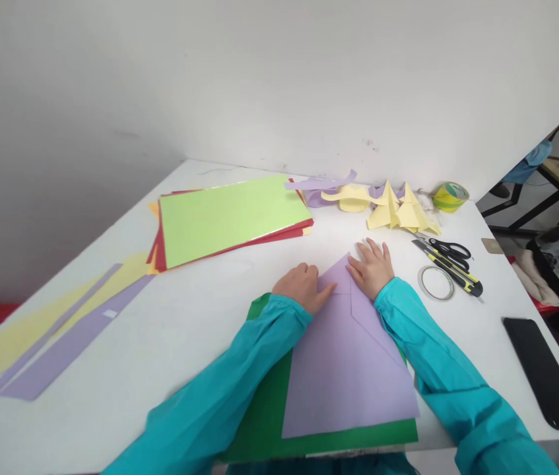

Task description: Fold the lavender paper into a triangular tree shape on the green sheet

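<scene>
A sheet of purple paper (pixel 346 376) lies before me with its upper corners folded in, so that it narrows to a point at the far end. Beneath it is a green sheet (pixel 264 422). My left hand (pixel 302 288) is at the purple paper's upper left edge, fingers curled and thumb lying over the fold; the fingertips are partly hidden. Across from it, my right hand (pixel 372 269) rests with spread fingers on the upper right folded edge, near the tip.
Stacked coloured sheets (pixel 235 218) lie at the back, paper strips (pixel 76 349) at the left. Folded yellow paper shapes (pixel 398 210) and a yellow-green tape roll (pixel 450 196) stand by the wall. Rightward are scissors (pixel 450 251), a utility knife (pixel 450 267), a tape ring (pixel 436 284) and a black phone (pixel 546 373).
</scene>
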### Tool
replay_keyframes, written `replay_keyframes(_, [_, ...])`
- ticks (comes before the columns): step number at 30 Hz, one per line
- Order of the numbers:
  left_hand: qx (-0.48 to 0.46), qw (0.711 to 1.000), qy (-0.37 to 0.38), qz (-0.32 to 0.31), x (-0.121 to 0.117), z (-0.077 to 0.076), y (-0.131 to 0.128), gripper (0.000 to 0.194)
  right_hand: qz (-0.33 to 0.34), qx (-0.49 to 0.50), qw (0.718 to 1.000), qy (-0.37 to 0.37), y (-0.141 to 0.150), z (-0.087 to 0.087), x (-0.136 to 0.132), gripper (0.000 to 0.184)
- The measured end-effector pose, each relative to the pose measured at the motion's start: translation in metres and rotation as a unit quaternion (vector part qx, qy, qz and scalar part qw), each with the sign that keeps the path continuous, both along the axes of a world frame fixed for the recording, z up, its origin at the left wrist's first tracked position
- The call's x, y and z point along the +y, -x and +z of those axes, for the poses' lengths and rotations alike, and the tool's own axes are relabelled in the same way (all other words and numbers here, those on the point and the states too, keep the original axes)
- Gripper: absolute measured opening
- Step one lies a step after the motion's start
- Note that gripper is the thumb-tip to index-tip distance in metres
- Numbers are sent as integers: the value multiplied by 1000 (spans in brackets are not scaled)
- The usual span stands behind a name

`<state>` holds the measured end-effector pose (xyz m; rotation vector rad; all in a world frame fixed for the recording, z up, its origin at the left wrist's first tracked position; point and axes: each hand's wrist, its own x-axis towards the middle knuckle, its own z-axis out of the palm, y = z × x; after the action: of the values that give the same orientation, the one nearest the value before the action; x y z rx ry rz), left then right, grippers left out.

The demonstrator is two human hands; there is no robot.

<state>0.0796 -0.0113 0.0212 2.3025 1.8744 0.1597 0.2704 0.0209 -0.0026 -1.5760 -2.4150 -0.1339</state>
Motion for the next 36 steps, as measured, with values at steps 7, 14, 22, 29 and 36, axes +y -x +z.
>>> replay_keyframes(7, [-33, 998, 50, 15, 6, 0, 3, 40, -1, -2, 1000, -4, 0, -1, -1, 30])
replay_keyframes(14, [-59, 995, 79, 25, 12, -3, 1, 32, 4, 9, 1000, 9, 0, -2, 0, 31])
replay_keyframes(22, [-97, 989, 115, -3, 20, -5, 10, 16, 7, 21, 1000, 9, -2, -5, -1, 40])
replay_keyframes(29, [-130, 983, 127, -18, 25, -7, 16, 14, 32, 35, 999, 13, -3, -4, -2, 35])
replay_keyframes(36, [-149, 982, 116, -26, 26, -10, 18, 16, 70, 47, 996, 2, -4, -7, -1, 27])
